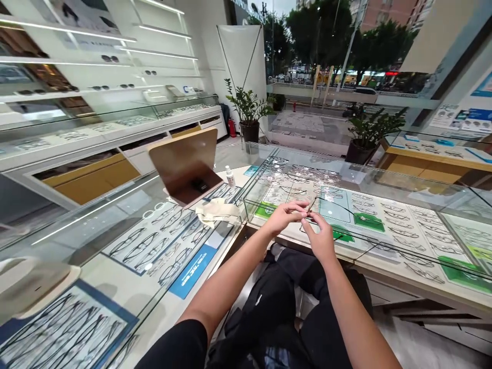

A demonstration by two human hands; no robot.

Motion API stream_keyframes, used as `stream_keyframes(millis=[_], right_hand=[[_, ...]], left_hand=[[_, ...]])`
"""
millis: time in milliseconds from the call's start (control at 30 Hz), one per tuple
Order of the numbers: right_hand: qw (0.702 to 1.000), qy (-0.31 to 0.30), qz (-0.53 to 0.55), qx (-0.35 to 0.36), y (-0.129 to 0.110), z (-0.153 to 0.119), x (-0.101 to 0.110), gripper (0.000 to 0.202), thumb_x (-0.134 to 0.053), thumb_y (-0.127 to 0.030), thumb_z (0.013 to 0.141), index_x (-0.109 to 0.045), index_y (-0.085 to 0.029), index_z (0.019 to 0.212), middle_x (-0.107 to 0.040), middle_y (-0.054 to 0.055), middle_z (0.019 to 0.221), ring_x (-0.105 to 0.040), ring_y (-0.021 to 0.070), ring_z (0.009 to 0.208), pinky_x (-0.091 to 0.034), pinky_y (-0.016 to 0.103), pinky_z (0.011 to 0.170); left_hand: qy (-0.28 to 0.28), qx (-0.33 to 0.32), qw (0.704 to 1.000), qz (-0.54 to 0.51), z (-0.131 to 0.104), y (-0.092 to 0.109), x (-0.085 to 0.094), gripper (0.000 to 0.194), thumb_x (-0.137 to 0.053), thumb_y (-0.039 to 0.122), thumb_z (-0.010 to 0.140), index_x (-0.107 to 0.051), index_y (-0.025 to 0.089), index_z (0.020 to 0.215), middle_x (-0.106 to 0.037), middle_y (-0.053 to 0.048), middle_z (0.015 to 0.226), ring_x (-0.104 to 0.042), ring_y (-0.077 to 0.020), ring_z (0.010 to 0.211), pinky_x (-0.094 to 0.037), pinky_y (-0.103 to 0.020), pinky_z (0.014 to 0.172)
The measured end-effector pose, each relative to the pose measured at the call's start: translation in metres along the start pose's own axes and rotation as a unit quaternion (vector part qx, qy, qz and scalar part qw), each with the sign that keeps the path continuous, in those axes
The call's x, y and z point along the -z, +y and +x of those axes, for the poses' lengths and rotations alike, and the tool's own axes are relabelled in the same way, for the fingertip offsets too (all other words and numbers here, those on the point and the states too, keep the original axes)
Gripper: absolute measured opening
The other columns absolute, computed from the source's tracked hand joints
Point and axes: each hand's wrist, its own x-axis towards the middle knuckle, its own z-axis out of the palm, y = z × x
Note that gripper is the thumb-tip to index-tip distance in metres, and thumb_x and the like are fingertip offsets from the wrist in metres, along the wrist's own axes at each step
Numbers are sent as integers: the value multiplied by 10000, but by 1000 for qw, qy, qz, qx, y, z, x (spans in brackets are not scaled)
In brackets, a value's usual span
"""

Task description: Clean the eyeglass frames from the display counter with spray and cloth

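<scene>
My left hand [285, 217] and my right hand [320, 237] meet over the near edge of the right-hand glass display case [249, 201]. Between their fingertips is a thin, dark-rimmed pair of glasses [310, 209], gripped from both sides. Fingers cover much of the frame, and fine details are too small to make out. Left of my hands, a crumpled cream cloth [218, 211] lies on the glass counter. Behind it stand a small white bottle [229, 176] and a tilted brown-framed mirror [185, 166].
Rows of glasses [400, 220] lie inside the case under the glass, with green cards [368, 221] among them. More glasses on trays [148, 246] fill the left counter, near a blue card [193, 271]. A beige case or bag [36, 284] sits at far left. Potted plants [249, 110] stand beyond.
</scene>
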Motion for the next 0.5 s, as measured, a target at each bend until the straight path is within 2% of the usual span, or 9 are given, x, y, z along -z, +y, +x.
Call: stream_keyframes(millis=[100,200,267,300,367,400,433,500], right_hand=[[1000,-8,16,-16,-13,-15,-8,240,-680,-469,965,-744,-262,1068,-766,109,1126,-697,318,1070,-529,474,977],[999,-8,26,-43,-21,-28,-10,263,-680,-481,961,-746,-247,1060,-775,103,1123,-699,305,1065,-523,470,989],[997,-3,35,-62,-22,-35,-9,280,-678,-481,959,-753,-236,1069,-782,102,1161,-701,301,1097,-513,470,1022],[997,0,39,-71,-23,-39,-6,285,-676,-480,958,-757,-233,1075,-784,102,1181,-700,299,1114,-508,469,1035],[995,3,42,-87,-23,-46,0,291,-671,-484,958,-765,-236,1079,-784,99,1208,-697,298,1138,-501,465,1049],[995,4,39,-93,-23,-49,4,296,-670,-491,958,-768,-239,1079,-784,98,1210,-695,298,1139,-500,462,1047],[995,6,36,-98,-24,-52,8,302,-667,-500,958,-770,-240,1073,-784,98,1208,-695,299,1136,-499,460,1042],[994,14,32,-103,-26,-57,16,322,-653,-524,965,-772,-234,1041,-788,105,1187,-699,304,1124,-501,456,1028]], left_hand=[[-17,32,999,-4,-21,7,3,300,-939,438,734,-870,193,893,-676,-175,1454,-693,-371,1235,-594,-443,922],[-44,20,998,48,-35,15,9,305,-879,467,805,-873,196,943,-720,-159,1399,-673,-350,1285,-553,-438,1024],[-3,-14,995,96,-35,22,21,326,-820,496,852,-860,193,963,-755,-145,1331,-677,-320,1266,-540,-416,1027],[51,-37,991,117,-31,26,31,341,-789,514,871,-846,190,961,-771,-138,1283,-689,-302,1227,-544,-405,998],[211,-85,961,158,-19,36,60,373,-716,546,909,-800,185,954,-785,-127,1164,-704,-265,1112,-549,-393,915],[306,-104,927,191,-12,40,78,383,-662,548,945,-775,183,962,-778,-126,1121,-698,-248,1078,-537,-400,923],[404,-122,877,231,-5,45,97,380,-623,538,973,-751,180,986,-764,-133,1121,-683,-239,1078,-516,-411,954],[498,-136,819,250,9,53,134,381,-629,458,993,-648,169,1241,-637,-193,1395,-556,-264,1310,-391,-453,1115]])
